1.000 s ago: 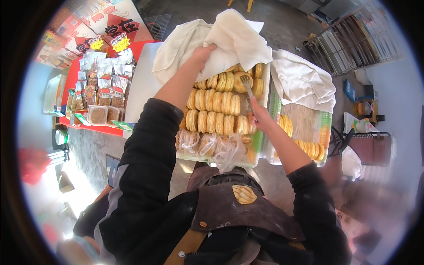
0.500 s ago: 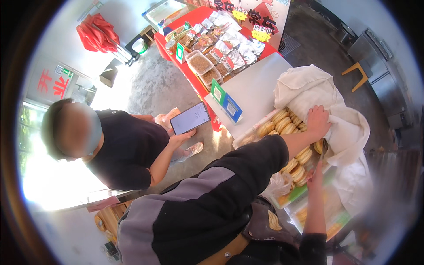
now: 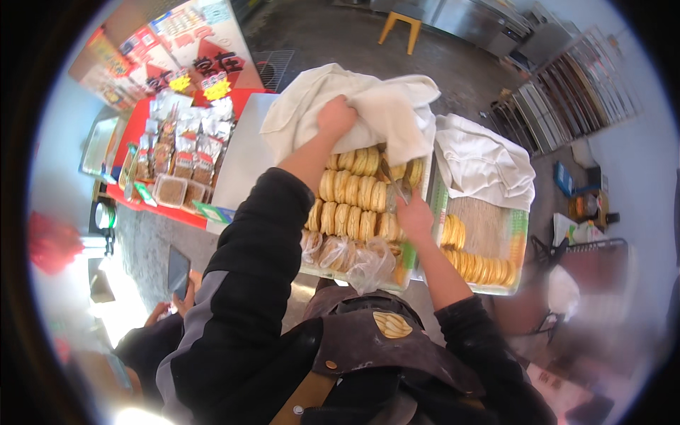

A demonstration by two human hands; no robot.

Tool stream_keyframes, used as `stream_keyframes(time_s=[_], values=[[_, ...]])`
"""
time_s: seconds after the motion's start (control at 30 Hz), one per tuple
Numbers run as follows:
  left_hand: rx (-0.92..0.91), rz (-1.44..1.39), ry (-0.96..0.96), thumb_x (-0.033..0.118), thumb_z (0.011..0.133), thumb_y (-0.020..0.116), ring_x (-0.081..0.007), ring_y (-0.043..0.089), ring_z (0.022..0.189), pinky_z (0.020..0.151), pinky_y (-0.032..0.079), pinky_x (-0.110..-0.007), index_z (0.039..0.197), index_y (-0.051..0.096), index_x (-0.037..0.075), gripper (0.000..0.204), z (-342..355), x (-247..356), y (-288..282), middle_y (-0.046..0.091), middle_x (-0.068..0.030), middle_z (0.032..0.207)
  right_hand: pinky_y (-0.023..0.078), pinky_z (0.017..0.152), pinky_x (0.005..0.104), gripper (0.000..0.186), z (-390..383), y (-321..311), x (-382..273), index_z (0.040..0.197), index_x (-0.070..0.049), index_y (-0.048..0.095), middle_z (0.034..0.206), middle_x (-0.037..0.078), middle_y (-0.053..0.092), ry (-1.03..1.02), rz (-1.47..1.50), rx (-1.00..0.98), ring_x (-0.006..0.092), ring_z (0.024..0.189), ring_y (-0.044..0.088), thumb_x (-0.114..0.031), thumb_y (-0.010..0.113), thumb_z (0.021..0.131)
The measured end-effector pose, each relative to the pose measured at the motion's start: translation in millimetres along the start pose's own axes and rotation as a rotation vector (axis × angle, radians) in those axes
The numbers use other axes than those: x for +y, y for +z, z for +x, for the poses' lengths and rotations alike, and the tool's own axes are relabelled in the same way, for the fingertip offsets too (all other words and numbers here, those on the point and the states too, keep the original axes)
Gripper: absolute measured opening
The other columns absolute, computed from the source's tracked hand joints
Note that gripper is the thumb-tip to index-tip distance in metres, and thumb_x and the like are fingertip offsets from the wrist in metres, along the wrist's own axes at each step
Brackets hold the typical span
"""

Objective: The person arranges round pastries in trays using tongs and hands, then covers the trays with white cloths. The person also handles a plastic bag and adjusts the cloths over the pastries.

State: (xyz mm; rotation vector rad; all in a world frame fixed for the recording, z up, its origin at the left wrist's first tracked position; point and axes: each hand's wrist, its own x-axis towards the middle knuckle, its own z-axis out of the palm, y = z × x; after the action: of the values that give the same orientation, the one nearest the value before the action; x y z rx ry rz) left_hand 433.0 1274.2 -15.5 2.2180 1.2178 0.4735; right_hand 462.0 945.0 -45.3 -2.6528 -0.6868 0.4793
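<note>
My left hand (image 3: 334, 117) grips a cream cloth (image 3: 294, 124) bunched over the far end of a tray of round golden buns (image 3: 348, 219). My right hand (image 3: 414, 216) holds metal tongs (image 3: 388, 175), their tips among the buns at the upper right, just below the cloth's hanging edge; whether they grip a bun I cannot tell. Clear bags of buns (image 3: 333, 251) lie along the near edge. A second tray (image 3: 482, 219) to the right has rows of buns and a white cloth (image 3: 482, 156) over its far part.
Another person (image 3: 149, 347) at lower left holds a phone (image 3: 178, 271). A red-covered table (image 3: 127, 188) carries packets and tubs, with a display board behind. A metal rack (image 3: 567, 92), yellow stool (image 3: 400, 21) and folding chair (image 3: 598, 251) stand around.
My head swung toward the person at left half a second ago and is back over the trays. The cloth hangs lower at the right, over where the tongs held a round bun.
</note>
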Motion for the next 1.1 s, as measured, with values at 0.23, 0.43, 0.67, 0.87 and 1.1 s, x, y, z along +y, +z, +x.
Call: stream_keyframes(time_s=[0.23,0.43,0.67,0.87,1.1], values=[[-0.100,-0.191,-0.210,0.038,0.092,0.068,-0.0424,0.072,0.118,0.103,0.056,-0.048,0.115,0.077,-0.009,0.053,69,-47,-2,0.074,-0.0308,0.126,0.057,0.097,0.0570,0.068,-24,13,-6,0.152,-0.008,0.056,0.123,0.028,0.075,0.175,0.054,0.034,0.0486,0.114,0.071,-0.051,0.068,0.101],[-0.121,-0.361,-0.480,0.039,0.092,0.072,-0.0427,0.075,0.106,0.093,0.057,-0.050,0.107,0.079,-0.011,0.052,66,-47,12,0.078,-0.0296,0.111,0.056,0.099,0.0557,0.071,-11,24,-15,0.154,-0.010,0.057,0.124,0.026,0.076,0.207,0.093,0.030,0.0465,0.115,0.072,-0.055,0.067,0.101],[-0.130,-0.531,-0.486,0.036,0.091,0.073,-0.0407,0.072,0.112,0.094,0.056,-0.050,0.122,0.074,-0.012,0.057,71,-57,12,0.074,-0.0295,0.125,0.057,0.096,0.0562,0.067,-31,31,-18,0.154,-0.011,0.057,0.115,0.024,0.078,0.213,0.097,0.085,0.0458,0.110,0.074,-0.052,0.066,0.102],[-0.124,-0.596,-0.494,0.034,0.091,0.073,-0.0393,0.070,0.117,0.097,0.055,-0.048,0.129,0.071,-0.013,0.060,71,-60,9,0.073,-0.0287,0.130,0.058,0.091,0.0581,0.064,-36,43,-20,0.150,-0.010,0.059,0.115,0.024,0.078,0.305,0.054,0.167,0.0459,0.106,0.075,-0.050,0.069,0.101],[-0.124,-0.664,-0.585,0.032,0.094,0.071,-0.0366,0.069,0.125,0.102,0.057,-0.046,0.140,0.064,-0.013,0.064,100,-91,25,0.071,-0.0265,0.137,0.057,0.095,0.0562,0.066,-57,34,-22,0.150,-0.009,0.058,0.121,0.026,0.076,0.297,0.103,0.213,0.0472,0.112,0.073,-0.050,0.071,0.100]])
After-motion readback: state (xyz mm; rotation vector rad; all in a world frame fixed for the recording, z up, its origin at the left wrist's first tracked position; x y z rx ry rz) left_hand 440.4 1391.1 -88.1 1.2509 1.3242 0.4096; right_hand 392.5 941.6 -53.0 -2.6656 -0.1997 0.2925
